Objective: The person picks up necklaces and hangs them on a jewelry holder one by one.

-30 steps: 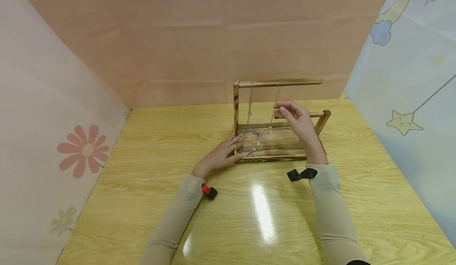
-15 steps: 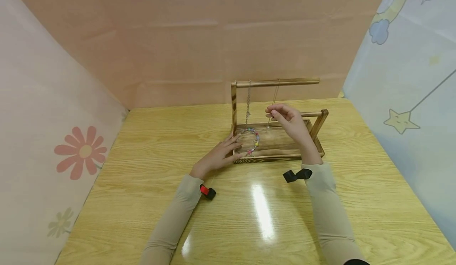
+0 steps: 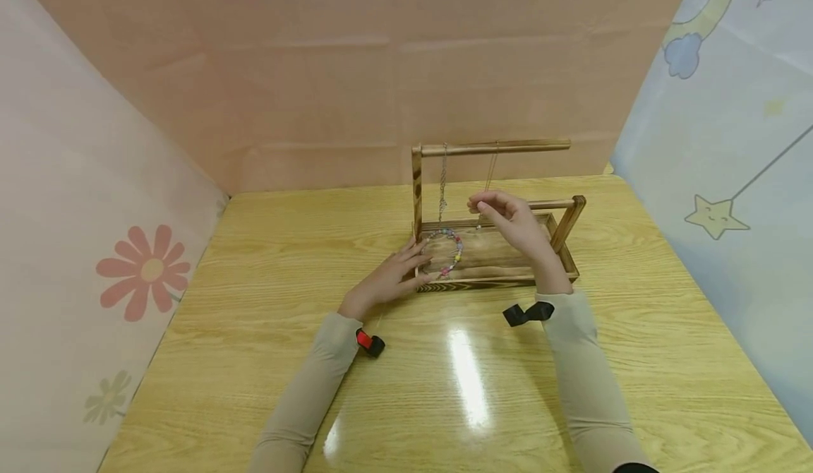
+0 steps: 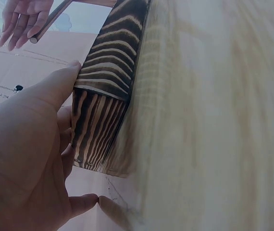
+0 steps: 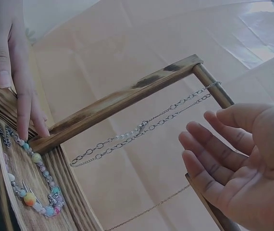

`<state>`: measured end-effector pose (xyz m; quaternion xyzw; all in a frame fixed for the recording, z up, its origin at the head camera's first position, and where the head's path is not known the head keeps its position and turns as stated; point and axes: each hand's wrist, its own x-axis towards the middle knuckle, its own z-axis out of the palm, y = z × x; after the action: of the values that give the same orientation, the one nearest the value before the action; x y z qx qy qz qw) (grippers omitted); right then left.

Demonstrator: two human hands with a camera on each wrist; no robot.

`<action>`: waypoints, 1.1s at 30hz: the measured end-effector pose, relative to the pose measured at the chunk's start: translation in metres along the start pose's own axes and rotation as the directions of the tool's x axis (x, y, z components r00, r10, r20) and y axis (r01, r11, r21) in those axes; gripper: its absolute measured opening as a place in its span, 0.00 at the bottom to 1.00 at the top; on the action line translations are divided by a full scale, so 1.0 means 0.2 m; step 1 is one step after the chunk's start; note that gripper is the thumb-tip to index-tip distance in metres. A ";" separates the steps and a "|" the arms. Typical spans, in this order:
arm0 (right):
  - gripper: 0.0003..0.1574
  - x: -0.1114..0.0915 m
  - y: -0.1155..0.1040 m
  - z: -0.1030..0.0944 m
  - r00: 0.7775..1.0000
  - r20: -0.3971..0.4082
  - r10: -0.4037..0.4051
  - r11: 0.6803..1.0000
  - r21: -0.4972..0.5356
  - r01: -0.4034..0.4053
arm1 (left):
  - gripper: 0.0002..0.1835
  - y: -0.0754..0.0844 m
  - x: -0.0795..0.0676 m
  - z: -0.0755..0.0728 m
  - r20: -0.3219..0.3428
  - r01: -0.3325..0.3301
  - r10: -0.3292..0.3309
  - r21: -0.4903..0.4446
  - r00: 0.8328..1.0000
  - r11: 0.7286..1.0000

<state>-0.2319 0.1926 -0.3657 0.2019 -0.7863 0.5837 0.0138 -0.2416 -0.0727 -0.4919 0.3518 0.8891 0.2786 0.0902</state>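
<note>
My left hand (image 3: 387,279) rests against the left end of a wooden jewelry stand (image 3: 483,282), its thumb at the front corner of the tray. The left wrist view shows those fingers lying along the striped wood (image 4: 105,86). My right hand (image 3: 508,222) hovers over the tray with bent, loose fingers and nothing between them. Close behind it, a fine necklace (image 3: 491,173) with a small pendant hangs from the upper bar. A silver chain necklace (image 5: 122,137) hangs farther left on that bar. In the tray's left part lies a beaded bracelet (image 3: 459,247), near my left fingers.
The stand's upper bar (image 3: 533,146) runs rightward from a left post. A shorter lower bar (image 3: 552,205) is fixed to the right post (image 3: 567,226). A pale wood-grain table (image 3: 305,247) extends around the stand, with cloth backdrops behind and at both sides.
My right hand has moved left and slightly down, away from the lower bar's left end. The left hand stays at the tray's end, and the jewelry hangs much as before.
</note>
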 end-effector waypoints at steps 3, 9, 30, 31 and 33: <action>0.18 0.00 -0.01 0.01 1.000 0.022 -0.006 1.000 -0.018 0.006 | 0.31 0.00 0.00 0.00 0.005 0.001 -0.001 0.005 1.000 1.000; 0.18 0.00 -0.02 0.02 0.998 0.068 -0.016 1.000 -0.017 0.017 | 0.31 0.00 0.00 0.00 0.001 -0.001 0.001 0.005 1.000 1.000; 0.19 0.01 0.01 0.08 0.976 0.219 -0.011 0.997 -0.070 0.027 | 0.30 0.00 0.00 0.01 0.003 0.000 0.000 0.003 1.000 1.000; 0.19 0.01 0.01 0.08 0.975 0.222 -0.007 0.997 -0.076 0.024 | 0.30 0.00 0.00 0.00 0.002 0.000 0.000 0.001 1.000 1.000; 0.19 0.01 0.01 0.09 0.974 0.228 0.001 0.996 -0.082 0.018 | 0.30 0.00 0.00 0.00 -0.001 0.000 0.000 -0.001 1.000 1.000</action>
<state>-0.2315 0.1768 -0.3731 0.2701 -0.8055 0.5233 -0.0658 -0.2409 -0.0724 -0.4925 0.3517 0.8889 0.2794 0.0900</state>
